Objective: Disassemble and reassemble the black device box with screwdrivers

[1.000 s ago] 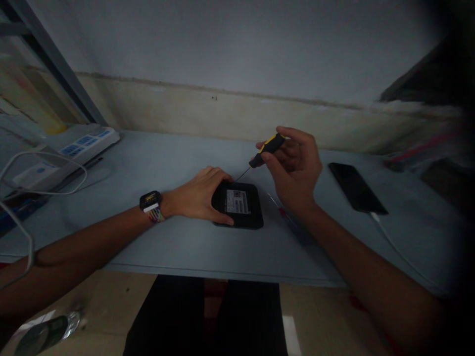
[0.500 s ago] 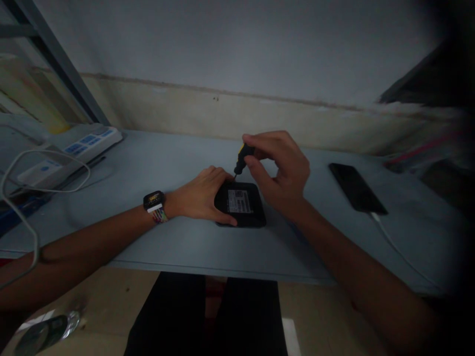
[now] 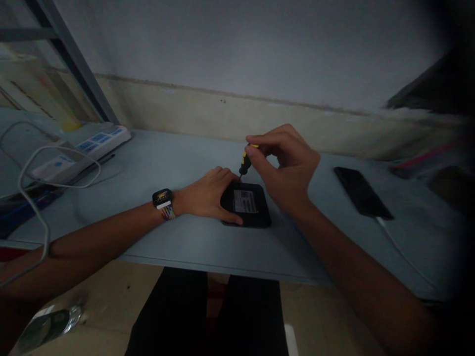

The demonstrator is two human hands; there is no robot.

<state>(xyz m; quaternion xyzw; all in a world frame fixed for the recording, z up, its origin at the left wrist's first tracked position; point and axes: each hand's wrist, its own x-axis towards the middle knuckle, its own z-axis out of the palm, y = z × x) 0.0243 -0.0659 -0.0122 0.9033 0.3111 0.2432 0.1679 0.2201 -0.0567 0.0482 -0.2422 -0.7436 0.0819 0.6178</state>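
Observation:
A flat black box (image 3: 262,205) with a white printed label lies on the pale blue table (image 3: 178,244). My left hand (image 3: 210,195) grips the box's left side, thumb along the near edge and fingers at the far edge. Above it, my right hand (image 3: 287,165) pinches a small black and yellow screwdriver (image 3: 245,163) by the top of its handle. The screwdriver leans slightly, its tip down at the box's far edge near my left fingertips. What the tip touches is too small to make out.
To the right lies a black phone (image 3: 362,193) with a white cable. A white power strip (image 3: 83,151) and loose cables are at the left, one crossing my left forearm. A wall stands behind the table. Below left is a clear bottle (image 3: 48,329).
The whole view has shifted slightly, moving the table items to the right. My right fingers sit differently on the screwdriver's handle, showing more yellow. My left hand still holds the box.

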